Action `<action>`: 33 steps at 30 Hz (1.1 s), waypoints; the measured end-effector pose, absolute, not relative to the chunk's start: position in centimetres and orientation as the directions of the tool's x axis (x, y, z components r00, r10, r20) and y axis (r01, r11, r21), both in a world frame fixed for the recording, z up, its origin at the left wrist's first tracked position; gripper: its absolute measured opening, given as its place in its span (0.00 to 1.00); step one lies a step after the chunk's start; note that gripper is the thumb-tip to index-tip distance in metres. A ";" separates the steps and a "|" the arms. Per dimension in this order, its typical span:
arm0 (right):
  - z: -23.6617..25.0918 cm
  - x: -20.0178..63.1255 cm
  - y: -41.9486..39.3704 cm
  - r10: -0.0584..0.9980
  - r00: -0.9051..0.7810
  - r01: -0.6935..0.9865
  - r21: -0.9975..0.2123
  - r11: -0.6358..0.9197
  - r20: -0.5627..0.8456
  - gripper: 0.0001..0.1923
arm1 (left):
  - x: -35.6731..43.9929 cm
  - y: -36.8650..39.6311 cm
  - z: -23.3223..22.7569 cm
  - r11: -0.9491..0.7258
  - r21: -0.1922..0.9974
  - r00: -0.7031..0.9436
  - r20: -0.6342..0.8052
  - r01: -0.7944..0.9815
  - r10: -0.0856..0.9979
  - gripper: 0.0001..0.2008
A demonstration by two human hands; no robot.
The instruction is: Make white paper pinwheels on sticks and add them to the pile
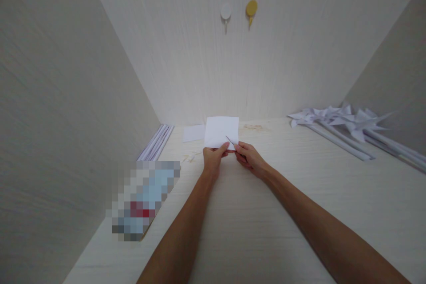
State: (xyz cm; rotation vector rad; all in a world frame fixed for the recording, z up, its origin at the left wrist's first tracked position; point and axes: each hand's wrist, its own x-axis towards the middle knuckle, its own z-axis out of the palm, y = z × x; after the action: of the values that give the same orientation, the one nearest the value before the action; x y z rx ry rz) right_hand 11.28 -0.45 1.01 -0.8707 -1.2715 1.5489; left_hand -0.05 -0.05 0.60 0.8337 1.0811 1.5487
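Note:
A white square sheet of paper [221,131] is held up over the pale desk [253,213], near the back wall. My left hand [213,159] pinches its lower edge with thumb and fingers. My right hand [249,157] grips the same lower edge just to the right, and a thin dark line, perhaps a cut or a small tool, slants across the paper above its fingers; I cannot tell which. Both forearms reach in from the bottom of the view.
A smaller white paper piece [193,133] lies left of the sheet. A stack of paper [155,144] leans along the left wall. Several white paper pinwheels on sticks [346,126] lie at the right. Two wall hooks, white [226,12] and yellow [251,9], hang above. A blurred-out object [143,199] sits at the left.

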 end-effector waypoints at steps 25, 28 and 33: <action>1.0 11.2 -0.4 0.944 -0.330 -0.143 -0.988 -0.063 -0.013 0.13 | -1.2 0.1 1.7 -0.150 0.754 -0.332 -0.095 -0.640 0.939 0.14; 1.1 11.2 -0.6 0.945 -0.327 -0.138 -0.989 -0.052 -0.004 0.13 | -1.3 0.1 1.6 -0.152 0.750 -0.324 -0.087 -0.643 0.942 0.14; 1.1 11.2 -0.6 0.944 -0.329 -0.138 -0.990 -0.042 0.006 0.13 | -1.3 0.0 1.6 -0.145 0.752 -0.318 -0.090 -0.643 0.944 0.14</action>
State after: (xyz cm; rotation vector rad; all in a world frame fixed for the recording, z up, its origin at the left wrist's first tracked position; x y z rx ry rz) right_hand 11.25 -0.56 1.14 -0.9365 -1.3284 1.5290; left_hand -1.27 0.04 1.58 0.4948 0.8552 1.7248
